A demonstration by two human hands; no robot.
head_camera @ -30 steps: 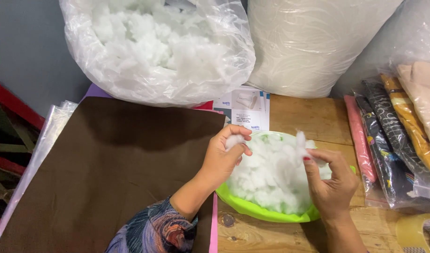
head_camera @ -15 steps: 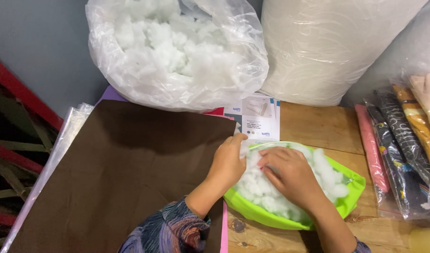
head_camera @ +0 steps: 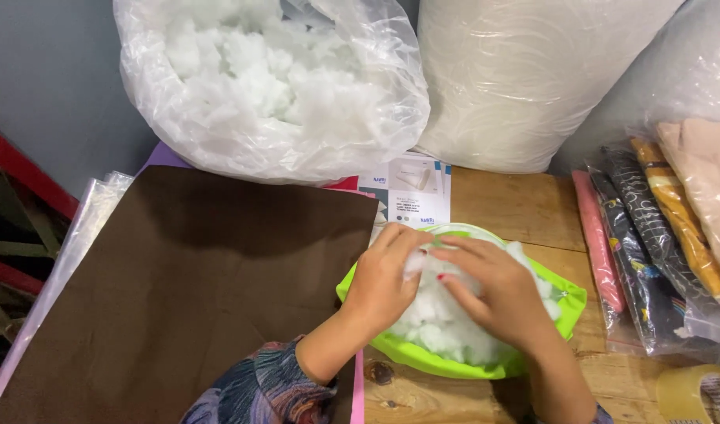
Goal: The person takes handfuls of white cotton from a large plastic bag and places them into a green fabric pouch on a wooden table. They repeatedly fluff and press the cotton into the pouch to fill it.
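the green case [head_camera: 568,302] lay on the table [head_camera: 517,208] with its long axis running from the lower left to the upper right, its open mouth facing up and a small zip pull showing at its right corner. it sat just right of the brown cloth [head_camera: 179,290], touching that cloth's edge. the case was packed with white stuffing [head_camera: 438,326]. the left hand [head_camera: 383,283] rested on the case's left rim, its fingers curled closed around a tuft of the stuffing. the right hand [head_camera: 497,294] lay flat on top of the stuffing, fingers spread and pressing down, holding nothing that could be seen.

the table was bare wood with knots in it, set against a grey wall [head_camera: 54,102]. beyond the case, a printed leaflet [head_camera: 415,192] lay on the wood. behind that stood a clear plastic bag [head_camera: 266,86], open at the top and full of the same white stuffing, with a large white sack [head_camera: 524,78] beside it. right of the case lay rolled fabrics in clear wrappers [head_camera: 650,235], and a roll of tape [head_camera: 693,392] sat near the case's lower right.
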